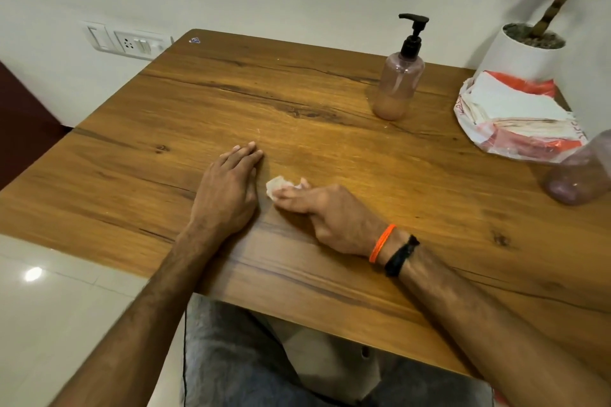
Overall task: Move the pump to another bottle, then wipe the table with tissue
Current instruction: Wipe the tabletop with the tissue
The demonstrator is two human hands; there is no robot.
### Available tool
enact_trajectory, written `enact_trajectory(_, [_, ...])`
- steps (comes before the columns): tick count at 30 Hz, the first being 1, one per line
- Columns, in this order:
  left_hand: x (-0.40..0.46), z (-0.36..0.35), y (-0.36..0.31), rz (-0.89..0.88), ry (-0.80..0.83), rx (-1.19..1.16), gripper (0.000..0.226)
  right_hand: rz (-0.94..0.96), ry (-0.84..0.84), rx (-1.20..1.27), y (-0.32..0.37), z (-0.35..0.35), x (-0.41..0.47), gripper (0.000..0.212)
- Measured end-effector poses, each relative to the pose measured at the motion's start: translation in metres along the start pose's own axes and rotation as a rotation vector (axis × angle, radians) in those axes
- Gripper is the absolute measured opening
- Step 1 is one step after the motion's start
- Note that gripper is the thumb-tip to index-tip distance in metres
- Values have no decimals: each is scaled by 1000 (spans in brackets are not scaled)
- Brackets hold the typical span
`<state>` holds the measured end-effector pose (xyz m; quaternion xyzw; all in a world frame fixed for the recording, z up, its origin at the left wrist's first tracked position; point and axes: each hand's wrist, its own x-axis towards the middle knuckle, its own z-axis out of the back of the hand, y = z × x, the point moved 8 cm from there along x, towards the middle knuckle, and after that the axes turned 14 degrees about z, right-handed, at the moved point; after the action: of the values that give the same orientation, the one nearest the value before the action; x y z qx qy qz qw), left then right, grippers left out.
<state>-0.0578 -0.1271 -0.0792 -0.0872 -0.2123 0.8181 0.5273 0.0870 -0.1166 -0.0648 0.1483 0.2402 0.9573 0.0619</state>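
Observation:
A crumpled white tissue (277,186) lies pressed on the wooden table (330,149) under the fingertips of my right hand (330,215). My left hand (228,188) rests flat on the table just left of the tissue, fingers together, holding nothing. A clear bottle with pinkish liquid (396,89) stands upright at the back right with the black pump (413,33) screwed on top. A second bottle (582,172), purple-tinted and without a pump, sits at the right edge, partly cut off and blurred.
A plastic pack of white tissues (515,116) lies at the back right. Behind it stands a white plant pot (519,56). A wall socket panel (129,41) is on the wall at the left. The table's near edge runs above my lap.

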Motion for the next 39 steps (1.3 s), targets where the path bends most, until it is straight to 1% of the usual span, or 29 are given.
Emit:
enact_trajectory(2, [0, -1, 1, -3, 11, -1, 55, -38, -130, 163, -1, 11, -9, 52])
enact_trajectory(4, [0, -1, 2, -6, 21, -7, 53, -185, -339, 263, -24, 35, -22, 48])
enact_trajectory(5, [1, -1, 3, -9, 22, -9, 51, -277, -439, 265, -39, 50, -32, 47])
enact_trajectory(6, [1, -1, 3, -14, 21, -10, 49, -356, -517, 214, -54, 64, -42, 47])
enact_trajectory(7, [1, -1, 2, -19, 19, -11, 49, -414, -565, 108, -65, 80, -53, 48])
enact_trajectory(8, [0, -1, 2, -21, 16, -11, 48, -458, -580, -21, -74, 92, -62, 51])
enact_trajectory(10, [1, -1, 2, -18, 11, -8, 44, -543, -531, -193, -92, 106, -77, 54])
enact_trajectory(12, [1, -2, 1, -19, 15, -4, 43, -617, -380, -245, -106, 99, -84, 59])
enact_trajectory(14, [1, 0, 2, -13, 13, -4, 43, -608, -241, -259, -103, 81, -77, 64])
enact_trajectory(16, [0, 1, 1, -17, 16, -7, 43, -531, -184, -267, -82, 65, -64, 66])
enact_trajectory(22, [-1, 2, -4, -4, 9, 1, 43, -221, -44, -202, 10, -2, -19, 60])
enact_trajectory(23, [-1, 2, -4, -1, 7, 2, 43, -179, -44, -157, 22, -8, -15, 60])
enact_trajectory(25, [-1, 3, -3, 2, 7, 3, 43, -146, -135, 5, 31, -5, -16, 55])
enact_trajectory(27, [-2, 4, -3, -1, 16, 1, 43, -205, -320, 191, 18, 17, -26, 50])
enact_trajectory(29, [-4, 4, -4, -12, 30, -9, 47, -370, -534, 301, -14, 47, -48, 45])
enact_trajectory(30, [-4, 5, -5, -11, 33, -14, 51, -462, -608, 264, -32, 63, -63, 44])
enact_trajectory(31, [-5, 6, -5, -8, 34, -16, 54, -538, -648, 152, -47, 80, -77, 46])
enact_trajectory(32, [-5, 6, -7, -8, 34, -17, 57, -588, -651, 3, -58, 96, -91, 51])
enact_trajectory(33, [-5, 6, -6, -5, 36, -17, 58, -620, -621, -114, -68, 106, -101, 55])
enact_trajectory(34, [-5, 6, -6, -4, 39, -17, 58, -652, -561, -180, -79, 110, -108, 58])
enact_trajectory(36, [-5, 6, -6, -3, 42, -18, 58, -714, -394, -218, -96, 102, -116, 59])
enact_trajectory(38, [-5, 5, -7, -5, 41, -16, 58, -700, -263, -273, -96, 86, -111, 60])
enact_trajectory(39, [-5, 5, -7, -4, 40, -12, 58, -668, -234, -298, -90, 79, -106, 60])
